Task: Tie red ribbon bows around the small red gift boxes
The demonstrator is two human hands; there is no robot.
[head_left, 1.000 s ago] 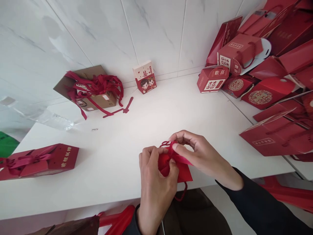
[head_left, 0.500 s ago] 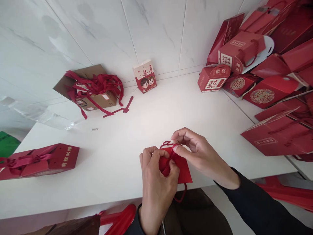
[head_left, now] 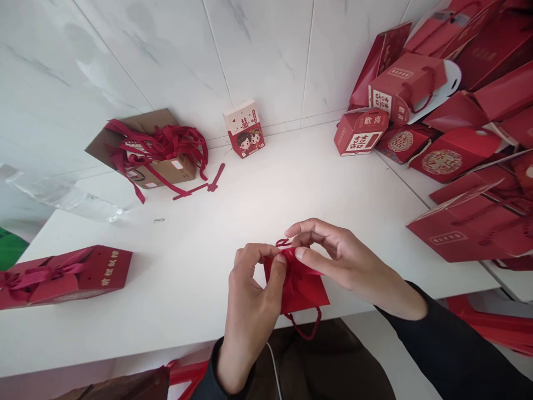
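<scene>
Both hands meet over the near edge of the counter (head_left: 250, 183), clamped on a small red paper bag (head_left: 306, 289) that they hold just above it. The left hand (head_left: 250, 311) pinches the bag's upper left edge between thumb and forefinger. The right hand (head_left: 345, 261) nips the top edge beside a loop of red cord (head_left: 283, 242), and a second cord loop (head_left: 308, 329) hangs below the bag.

The work looks like fine fingering at the bag's mouth. It likely goes best with the left pinch steady as an anchor, close to the cord hole, while the right fingertips do the small moves. Light pressure should spare the paper creases. Whether the cord is threaded or knotted is hidden by the fingers. A pile of red gift bags (head_left: 458, 161) lies well apart to the right.
</scene>
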